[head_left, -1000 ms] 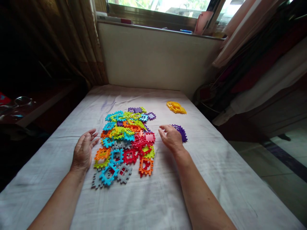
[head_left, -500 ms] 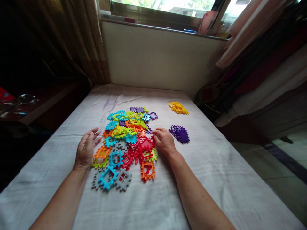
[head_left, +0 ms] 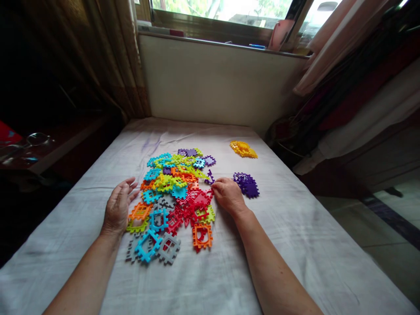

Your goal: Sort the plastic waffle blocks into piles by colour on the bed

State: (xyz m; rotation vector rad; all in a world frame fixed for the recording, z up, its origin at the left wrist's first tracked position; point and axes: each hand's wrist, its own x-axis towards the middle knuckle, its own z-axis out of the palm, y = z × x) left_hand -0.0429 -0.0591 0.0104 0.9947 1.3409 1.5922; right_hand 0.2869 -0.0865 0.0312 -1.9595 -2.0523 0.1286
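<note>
A mixed heap of notched plastic building tiles lies between my hands, with red tiles (head_left: 198, 201), yellow-green tiles (head_left: 169, 181), blue tiles (head_left: 148, 246) and grey tiles (head_left: 169, 248). My left hand (head_left: 120, 203) rests on its edge at the heap's left side, fingers apart and curved, holding nothing. At the heap's right edge, the fingertips of my right hand (head_left: 228, 195) are pinched on a small purple openwork tile (head_left: 209, 176). Part of that tile is hidden by the fingers. Right of this hand sits a group of purple tiles (head_left: 247, 185).
A small pile of yellow tiles (head_left: 243, 149) lies at the back right of the cloth-covered surface (head_left: 210, 280). Beyond it rises a pale wall (head_left: 210, 83) under a window ledge. Hanging clothes (head_left: 367, 118) flank the right side, a curtain (head_left: 108, 57) the left.
My right hand has drawn the purple tile slightly right and toward me, out from the heap's edge. My left hand stays in about the same place.
</note>
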